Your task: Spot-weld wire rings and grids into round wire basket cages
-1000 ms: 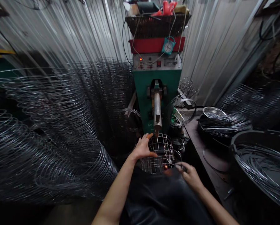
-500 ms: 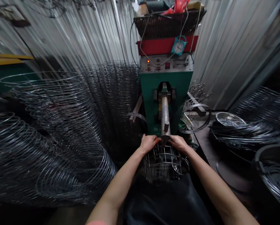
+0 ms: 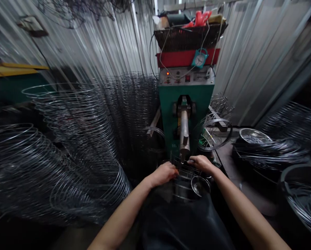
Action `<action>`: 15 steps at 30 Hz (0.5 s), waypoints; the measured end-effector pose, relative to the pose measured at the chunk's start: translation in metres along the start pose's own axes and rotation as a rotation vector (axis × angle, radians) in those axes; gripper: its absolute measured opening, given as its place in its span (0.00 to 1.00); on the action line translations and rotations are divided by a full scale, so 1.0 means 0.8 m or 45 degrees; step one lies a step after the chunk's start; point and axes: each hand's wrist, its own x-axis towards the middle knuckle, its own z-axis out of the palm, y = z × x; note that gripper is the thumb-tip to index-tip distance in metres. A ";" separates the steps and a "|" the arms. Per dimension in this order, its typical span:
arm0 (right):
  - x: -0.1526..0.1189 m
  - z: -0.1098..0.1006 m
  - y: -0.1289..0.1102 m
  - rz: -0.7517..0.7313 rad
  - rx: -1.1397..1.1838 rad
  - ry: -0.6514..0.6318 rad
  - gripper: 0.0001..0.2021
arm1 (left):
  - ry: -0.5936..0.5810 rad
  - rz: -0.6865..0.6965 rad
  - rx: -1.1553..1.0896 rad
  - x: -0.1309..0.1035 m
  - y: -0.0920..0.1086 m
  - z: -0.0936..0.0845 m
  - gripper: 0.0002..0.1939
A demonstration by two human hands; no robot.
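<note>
A wire cage (image 3: pixel 182 186), blurred and dim, is at my lap under the blunt end of a thick metal arm (image 3: pixel 184 133) that juts from a green machine (image 3: pixel 168 104). On its left side, my left hand (image 3: pixel 164 172) is closed round the cage wires, with orange showing at the fingertips. My right hand (image 3: pixel 202 164) pinches at the cage's upper right edge, close to the arm's tip. The exact wires under the fingers are hard to make out. A round metal ring (image 3: pixel 200 186) shows just below my right hand.
Tall stacks of wire rings (image 3: pixel 77 118) crowd the left side. At right are a bundle of wires (image 3: pixel 270 151) and a black bucket (image 3: pixel 285 180) with wire pieces. Wire loops hang on a bar (image 3: pixel 218 119). A teal clock (image 3: pixel 199 59) hangs on the machine.
The wire cage has tipped or turned and sits lower. My left hand has moved down its left side, and my right hand slightly right and down. The view has shifted a little.
</note>
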 end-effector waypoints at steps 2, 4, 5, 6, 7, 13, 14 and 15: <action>-0.017 -0.001 -0.008 -0.014 -0.005 0.027 0.16 | -0.026 0.139 0.154 -0.013 0.017 -0.004 0.07; -0.032 -0.003 -0.022 0.000 -0.012 0.054 0.17 | -0.031 0.194 0.284 -0.031 0.033 -0.017 0.07; -0.038 -0.005 -0.030 0.026 -0.034 0.064 0.16 | -0.027 0.194 0.323 -0.041 0.040 -0.026 0.08; -0.043 -0.008 -0.040 0.058 -0.067 0.072 0.15 | -0.021 0.182 0.340 -0.052 0.047 -0.036 0.09; -0.047 -0.011 -0.051 0.089 -0.103 0.079 0.14 | -0.012 0.164 0.339 -0.064 0.054 -0.048 0.09; -0.079 -0.045 -0.098 0.126 -0.084 0.226 0.16 | 0.174 0.011 0.005 -0.158 0.094 -0.134 0.12; -0.085 -0.052 -0.099 0.116 -0.032 0.290 0.17 | 0.238 -0.019 -0.072 -0.175 0.100 -0.150 0.11; -0.091 -0.058 -0.099 0.105 0.029 0.366 0.18 | 0.310 -0.060 -0.143 -0.189 0.104 -0.166 0.10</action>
